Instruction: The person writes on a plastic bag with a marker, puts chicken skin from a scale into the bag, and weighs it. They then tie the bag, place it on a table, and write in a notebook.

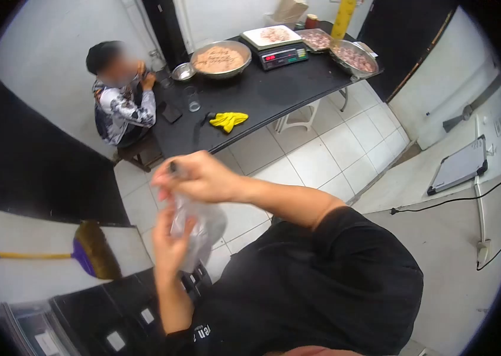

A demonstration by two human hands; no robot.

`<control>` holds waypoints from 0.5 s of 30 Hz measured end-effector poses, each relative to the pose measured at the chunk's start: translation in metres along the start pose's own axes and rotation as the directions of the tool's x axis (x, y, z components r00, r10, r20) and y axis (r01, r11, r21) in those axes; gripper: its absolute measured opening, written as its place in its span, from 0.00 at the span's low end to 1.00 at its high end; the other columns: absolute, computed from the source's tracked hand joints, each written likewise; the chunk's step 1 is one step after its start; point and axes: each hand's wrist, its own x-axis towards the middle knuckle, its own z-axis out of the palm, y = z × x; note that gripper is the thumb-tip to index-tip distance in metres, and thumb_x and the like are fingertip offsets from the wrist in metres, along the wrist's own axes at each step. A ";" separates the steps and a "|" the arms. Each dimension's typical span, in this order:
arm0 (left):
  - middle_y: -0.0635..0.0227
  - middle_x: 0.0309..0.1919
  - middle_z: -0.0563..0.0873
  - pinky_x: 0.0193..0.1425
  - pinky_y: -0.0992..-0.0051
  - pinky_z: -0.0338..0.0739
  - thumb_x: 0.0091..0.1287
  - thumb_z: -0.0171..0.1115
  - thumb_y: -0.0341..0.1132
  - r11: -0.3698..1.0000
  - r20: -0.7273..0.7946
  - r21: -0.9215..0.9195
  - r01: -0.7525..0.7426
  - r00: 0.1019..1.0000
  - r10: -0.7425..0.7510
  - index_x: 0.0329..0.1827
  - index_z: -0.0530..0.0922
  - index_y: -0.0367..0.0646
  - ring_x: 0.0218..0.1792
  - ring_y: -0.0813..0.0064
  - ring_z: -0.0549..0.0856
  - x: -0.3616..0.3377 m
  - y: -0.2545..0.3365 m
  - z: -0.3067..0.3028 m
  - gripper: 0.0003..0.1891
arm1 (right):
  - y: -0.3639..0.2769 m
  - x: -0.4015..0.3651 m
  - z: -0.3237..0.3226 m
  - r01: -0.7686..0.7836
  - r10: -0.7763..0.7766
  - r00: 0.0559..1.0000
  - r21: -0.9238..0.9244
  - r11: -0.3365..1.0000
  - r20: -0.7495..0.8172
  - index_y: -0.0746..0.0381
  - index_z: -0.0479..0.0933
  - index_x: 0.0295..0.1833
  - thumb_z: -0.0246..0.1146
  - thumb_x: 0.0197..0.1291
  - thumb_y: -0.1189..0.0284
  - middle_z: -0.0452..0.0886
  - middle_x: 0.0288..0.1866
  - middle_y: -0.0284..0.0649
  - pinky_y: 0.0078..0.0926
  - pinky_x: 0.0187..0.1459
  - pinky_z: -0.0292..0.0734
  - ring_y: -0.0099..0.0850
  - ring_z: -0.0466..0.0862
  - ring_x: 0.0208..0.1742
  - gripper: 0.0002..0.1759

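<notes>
A translucent plastic bag (198, 231) hangs in front of my body, blurred by motion. My right hand (200, 178) is closed at the top of the bag, its fingers bent. A small dark-ended thing (173, 168) shows at those fingers; I cannot make out its kind. Just below, my left hand (170, 240) grips the side of the bag, thumb against the plastic. Both hands are in the air, short of the near edge of the black table (274, 98).
On the table are yellow gloves (228, 121), a drinking glass (192, 99), a large bowl of ground meat (221, 70), a scale (284, 57) and a bowl of meat pieces (354, 58). A person (121, 101) sits at the left end. A broom (93, 252) hangs at lower left.
</notes>
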 end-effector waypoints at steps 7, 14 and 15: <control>0.70 0.27 0.84 0.29 0.79 0.74 0.68 0.62 0.34 0.693 0.299 -0.456 0.559 0.829 -0.472 0.44 0.79 0.37 0.22 0.78 0.82 0.080 0.006 0.141 0.09 | 0.082 -0.125 -0.164 -0.328 0.320 0.838 0.062 0.943 -0.442 0.65 0.80 0.44 0.62 0.66 0.65 0.81 0.27 0.32 0.19 0.34 0.74 0.16 0.79 0.31 0.13; 0.69 0.32 0.82 0.38 0.79 0.73 0.67 0.62 0.29 0.939 0.110 -0.340 0.053 0.994 -0.016 0.41 0.77 0.35 0.34 0.82 0.79 0.154 -0.014 0.314 0.06 | 0.094 -0.227 -0.262 -0.536 0.489 0.683 0.082 0.840 -0.543 0.67 0.77 0.52 0.72 0.52 0.52 0.83 0.40 0.38 0.23 0.42 0.76 0.24 0.81 0.40 0.32; 0.70 0.32 0.82 0.38 0.79 0.73 0.67 0.63 0.29 0.958 0.110 -0.287 0.004 0.994 0.029 0.40 0.76 0.35 0.33 0.82 0.79 0.162 -0.002 0.337 0.06 | 0.094 -0.235 -0.269 -0.537 0.487 0.660 0.095 0.838 -0.571 0.67 0.77 0.52 0.72 0.52 0.52 0.83 0.40 0.38 0.23 0.42 0.76 0.24 0.81 0.40 0.32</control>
